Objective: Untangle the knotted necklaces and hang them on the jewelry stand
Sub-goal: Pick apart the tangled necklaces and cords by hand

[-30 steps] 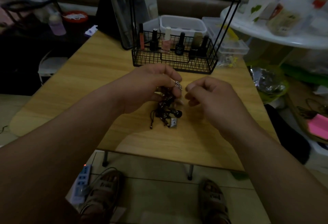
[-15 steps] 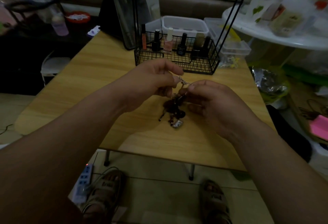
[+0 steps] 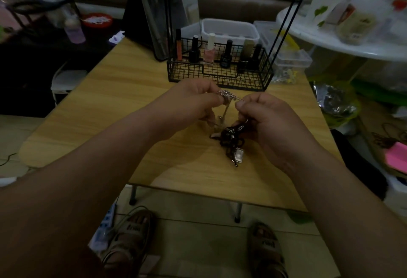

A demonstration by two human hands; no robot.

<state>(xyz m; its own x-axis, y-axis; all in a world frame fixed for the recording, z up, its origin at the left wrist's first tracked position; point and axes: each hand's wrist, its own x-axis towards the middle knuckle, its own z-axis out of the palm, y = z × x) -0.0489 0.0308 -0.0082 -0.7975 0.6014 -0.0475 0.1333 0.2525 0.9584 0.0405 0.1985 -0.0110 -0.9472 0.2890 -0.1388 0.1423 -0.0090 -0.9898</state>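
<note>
Between left grip (image 3: 189, 104) and right grip (image 3: 271, 128), both pinching it, stretches a chain (image 3: 229, 94), tangle (image 3: 230, 142) dangling below.

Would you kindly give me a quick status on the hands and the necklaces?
Left hand and right hand both pinching silver chain, stretched between them. Dark tangle with square pendant below right hand, knotted. Wire basket close behind.
</note>
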